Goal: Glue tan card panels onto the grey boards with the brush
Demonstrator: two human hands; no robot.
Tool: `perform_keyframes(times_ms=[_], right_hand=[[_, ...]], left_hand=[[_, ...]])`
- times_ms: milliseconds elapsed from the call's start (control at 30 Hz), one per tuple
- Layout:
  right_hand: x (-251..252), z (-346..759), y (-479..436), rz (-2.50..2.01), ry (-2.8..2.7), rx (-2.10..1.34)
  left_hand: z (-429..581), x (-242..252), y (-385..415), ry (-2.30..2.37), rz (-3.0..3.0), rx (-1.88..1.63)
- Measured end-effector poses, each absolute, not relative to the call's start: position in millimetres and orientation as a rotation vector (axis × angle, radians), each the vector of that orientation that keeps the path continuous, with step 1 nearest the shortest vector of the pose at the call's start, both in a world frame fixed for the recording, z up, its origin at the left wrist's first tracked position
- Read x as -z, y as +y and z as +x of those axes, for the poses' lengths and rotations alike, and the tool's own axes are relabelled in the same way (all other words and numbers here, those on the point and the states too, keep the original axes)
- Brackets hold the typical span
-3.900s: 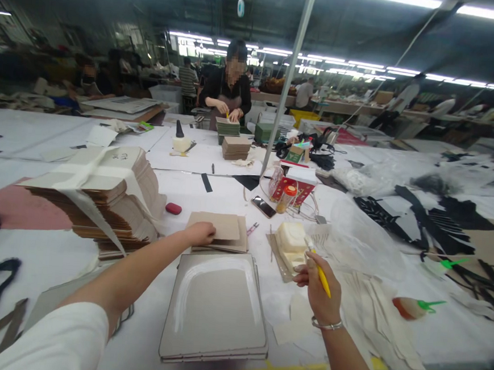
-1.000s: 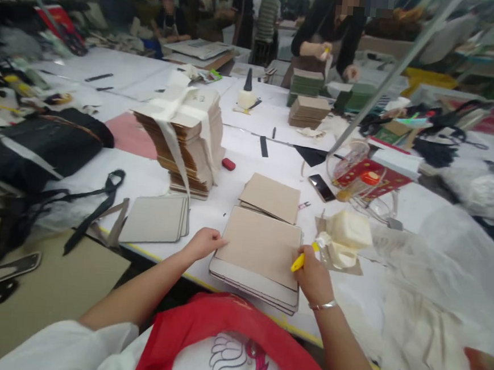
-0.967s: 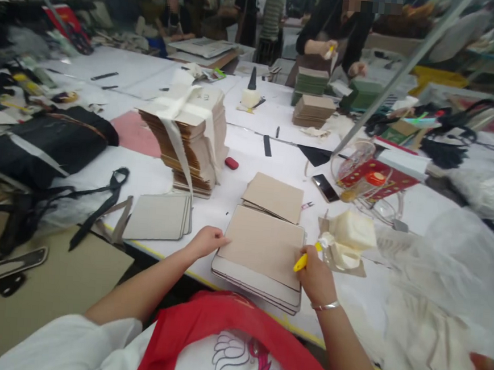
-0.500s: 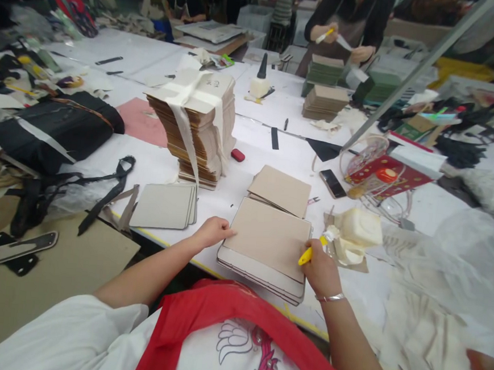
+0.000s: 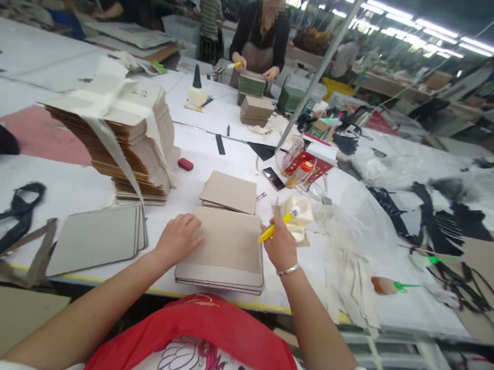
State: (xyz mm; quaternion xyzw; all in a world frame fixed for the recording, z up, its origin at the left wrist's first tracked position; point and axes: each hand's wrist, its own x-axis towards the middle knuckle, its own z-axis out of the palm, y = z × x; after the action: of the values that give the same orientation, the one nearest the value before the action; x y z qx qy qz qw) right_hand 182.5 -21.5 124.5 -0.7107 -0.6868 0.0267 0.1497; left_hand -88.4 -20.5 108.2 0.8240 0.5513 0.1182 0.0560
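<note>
A stack of beige-topped boards [image 5: 227, 243] lies at the table's front edge. My left hand [image 5: 180, 238] rests on its left edge, palm down with the fingers spread and holding nothing. At the stack's right edge my right hand [image 5: 280, 244] is closed round a yellow brush [image 5: 272, 231], its bristles pointing up and right. Just behind the stack are more beige sheets [image 5: 229, 190]. A pale block-like container [image 5: 298, 212] stands beyond my right hand. Grey boards [image 5: 97, 236] lie to the left of my left hand.
A tall tied stack of brown pieces [image 5: 119, 123] stands at the left. Behind are a phone [image 5: 273, 178], a red box [image 5: 311, 164] and a slanted metal pole [image 5: 325, 66]. A person [image 5: 260, 43] works across the table. Plastic and cloth strips [image 5: 351, 278] lie right.
The view has swung right and up. My left hand has opened and lies flatter on the stack's left side. My right hand still holds the brush beside the stack.
</note>
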Motion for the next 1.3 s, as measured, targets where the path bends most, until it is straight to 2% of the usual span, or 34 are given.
perform_keyframes(times_ms=[67,167,400,500,633,767,900,1067,1300], right_hand=[[-115,162,-16,-1.736,-2.02,-0.162],[-90,133,-10,-1.35,-2.166,-0.252],[-59,124,-4,-1.212,-2.276,-0.282],[-69,127,-3,-1.236,-2.246,-0.305],[-110,122,-5,-1.354,-2.102,-0.414],[-147,92,4,-1.387,-1.677,-0.877],[-141,59,22,-1.439,-1.384,-1.221],[-122,84,27,-1.61,-1.252,-1.104],[-131,178,8,-1.836,-1.164,-0.723]], left_hand=[[-70,-102,-18,1.569,2.594,-0.452],[-51,-84,-15,1.43,2.66,-0.407],[-79,-65,-15,1.28,2.624,-0.42],[-104,-74,-23,1.393,2.565,-0.493],[-109,-91,-33,1.443,2.605,-0.551],[-87,-98,-36,1.321,2.616,-0.413],[-76,-94,-40,1.375,2.596,-0.274],[-86,-95,-41,1.421,2.503,-0.286],[-100,-102,-38,1.447,2.441,-0.231]])
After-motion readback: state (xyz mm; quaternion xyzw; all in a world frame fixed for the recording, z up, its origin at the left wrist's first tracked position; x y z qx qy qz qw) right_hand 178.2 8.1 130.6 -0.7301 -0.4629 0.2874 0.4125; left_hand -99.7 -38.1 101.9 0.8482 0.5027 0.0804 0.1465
